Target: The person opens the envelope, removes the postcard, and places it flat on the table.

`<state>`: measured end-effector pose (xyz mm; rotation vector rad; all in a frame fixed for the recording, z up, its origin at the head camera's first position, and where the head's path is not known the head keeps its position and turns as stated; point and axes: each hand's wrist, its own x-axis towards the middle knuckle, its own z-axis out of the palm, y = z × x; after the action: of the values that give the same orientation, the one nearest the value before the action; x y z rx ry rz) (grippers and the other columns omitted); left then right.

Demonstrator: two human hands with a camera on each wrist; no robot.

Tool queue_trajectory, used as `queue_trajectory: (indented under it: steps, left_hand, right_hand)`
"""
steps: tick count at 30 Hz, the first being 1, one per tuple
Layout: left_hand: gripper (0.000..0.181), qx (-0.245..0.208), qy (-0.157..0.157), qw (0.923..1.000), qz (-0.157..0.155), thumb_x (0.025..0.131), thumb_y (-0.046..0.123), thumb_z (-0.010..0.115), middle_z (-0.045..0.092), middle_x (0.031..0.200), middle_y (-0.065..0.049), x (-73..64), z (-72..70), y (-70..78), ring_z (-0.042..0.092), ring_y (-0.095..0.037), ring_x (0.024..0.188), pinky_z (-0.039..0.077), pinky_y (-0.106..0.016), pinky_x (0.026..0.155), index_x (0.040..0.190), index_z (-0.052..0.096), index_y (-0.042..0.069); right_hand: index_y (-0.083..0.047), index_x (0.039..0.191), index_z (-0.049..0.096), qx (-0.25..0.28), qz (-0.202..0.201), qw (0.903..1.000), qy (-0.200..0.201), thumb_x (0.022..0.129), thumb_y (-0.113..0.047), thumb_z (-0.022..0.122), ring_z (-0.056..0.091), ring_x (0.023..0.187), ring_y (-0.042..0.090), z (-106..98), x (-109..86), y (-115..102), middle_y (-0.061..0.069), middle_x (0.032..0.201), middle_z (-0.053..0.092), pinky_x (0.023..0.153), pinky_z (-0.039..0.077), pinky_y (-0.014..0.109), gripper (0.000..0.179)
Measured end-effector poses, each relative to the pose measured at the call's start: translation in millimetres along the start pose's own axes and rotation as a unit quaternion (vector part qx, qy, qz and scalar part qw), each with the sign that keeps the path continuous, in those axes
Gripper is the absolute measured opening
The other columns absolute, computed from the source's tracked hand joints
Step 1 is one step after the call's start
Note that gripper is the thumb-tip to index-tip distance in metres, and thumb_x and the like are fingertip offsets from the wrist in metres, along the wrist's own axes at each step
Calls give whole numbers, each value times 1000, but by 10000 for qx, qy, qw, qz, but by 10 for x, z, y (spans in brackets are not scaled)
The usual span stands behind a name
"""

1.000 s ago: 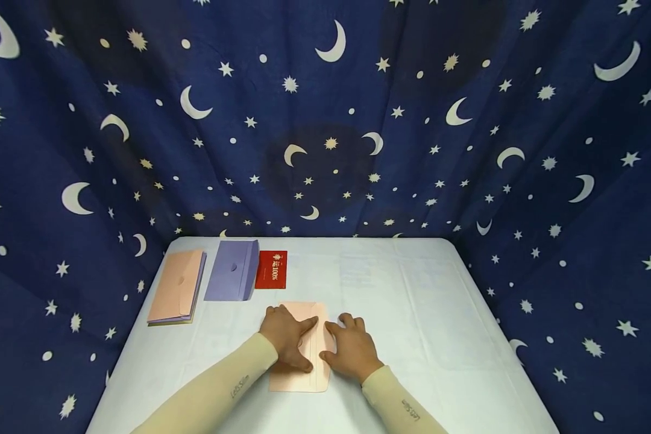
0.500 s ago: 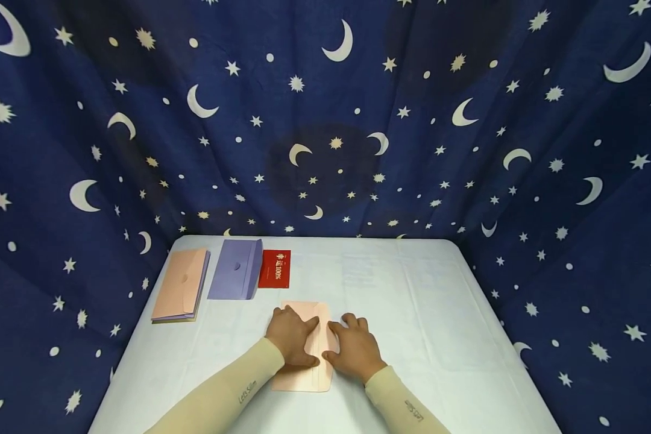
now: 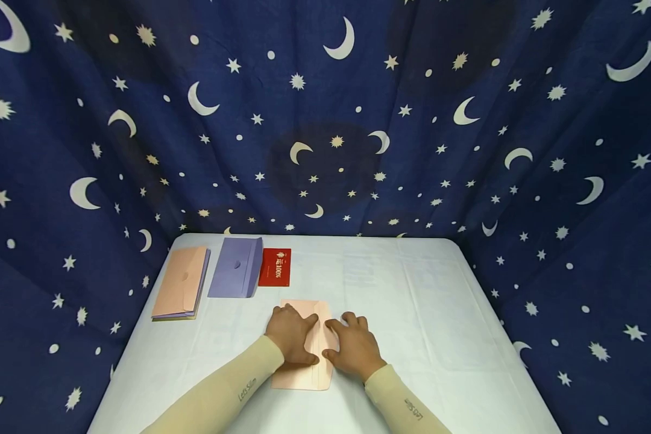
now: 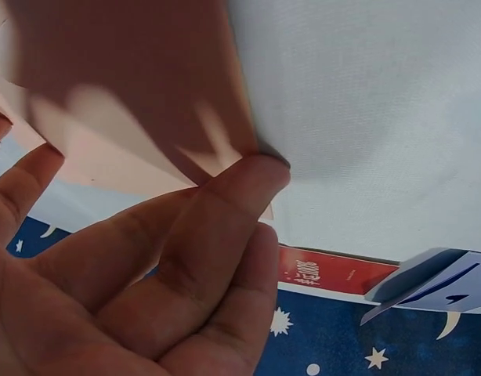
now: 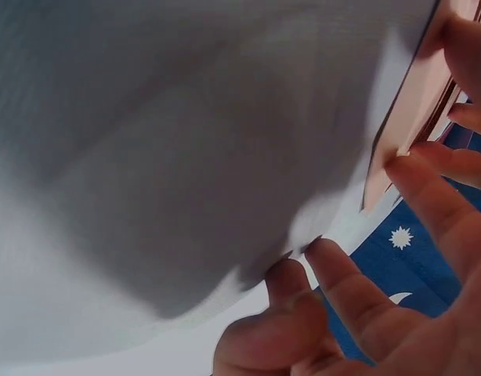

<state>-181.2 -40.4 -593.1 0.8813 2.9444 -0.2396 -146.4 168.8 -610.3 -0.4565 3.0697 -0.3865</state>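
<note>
A light pink envelope (image 3: 298, 378) lies on the white table in front of me, its flap (image 3: 323, 375) along the right side. My left hand (image 3: 293, 334) rests across the envelope with thumb and forefinger spread near the fold line. In the left wrist view, other fingertips (image 4: 260, 176) of that hand touch the envelope's edge. At the flap's outer edge, my right hand (image 3: 355, 346) touches the paper with thumb and forefinger. Its remaining fingers (image 5: 287, 282) reach down to the tabletop, and I see no pinch on the paper.
A purple envelope (image 3: 229, 268) lies at the back left with its flap to the right. Beside it is a red card (image 3: 275, 268) with white lettering. Farther left lies a stack of envelopes (image 3: 178, 280), pink on top. A dark blue star-and-moon curtain (image 3: 325, 120) surrounds the table (image 3: 439, 337).
My left hand has slid slightly to the right on the envelope, its thumb closer to the flap. The right hand stays almost in place. The head view has shifted a little.
</note>
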Motion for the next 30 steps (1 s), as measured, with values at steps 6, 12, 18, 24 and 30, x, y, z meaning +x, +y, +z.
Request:
queue_trajectory:
  steps: [6, 12, 18, 24, 30]
  left_hand:
    - [107, -92, 109, 9999, -33, 63, 94, 68, 76, 110, -23, -3, 21, -20, 68, -44, 115, 51, -58, 93, 150, 56, 32]
    - [110, -151, 180, 9997, -66, 62, 94, 69, 74, 111, -27, -26, -3, -47, 69, -44, 111, 51, -56, 90, 153, 54, 33]
    - [111, -155, 236, 9995, -107, 62, 94, 69, 73, 113, -30, -45, -19, -70, 71, -43, 104, 52, -54, 87, 154, 53, 33]
    - [112, -131, 397, 9991, -110, 63, 98, 63, 72, 111, -28, 5, 89, -104, 72, -36, 86, 53, -50, 83, 154, 49, 35]
    - [114, -260, 391, 9988, -104, 63, 98, 62, 69, 105, -24, -31, 92, -130, 64, -30, 67, 52, -48, 82, 157, 46, 36]
  right_hand:
    - [-21, 135, 73, 71, 11, 9999, 98, 82, -51, 87, 52, 118, 40, -16, 9, -35, 20, 142, 55, 72, 58, 48, 63]
    - [-17, 125, 79, 209, 89, 9993, 284, 84, -53, 83, 54, 111, 42, -13, 55, -122, 22, 135, 59, 65, 57, 49, 55]
    - [-18, 115, 82, 190, 187, 9992, 306, 81, -58, 86, 55, 106, 39, -9, 118, -157, 19, 131, 61, 65, 56, 47, 52]
    - [-17, 109, 82, 261, 282, 9986, 366, 77, -61, 88, 55, 108, 38, 11, 173, -142, 18, 129, 61, 64, 55, 47, 54]
    - [-16, 105, 82, 262, 333, 9982, 421, 74, -61, 89, 54, 105, 37, 25, 179, -167, 15, 124, 62, 62, 55, 48, 56]
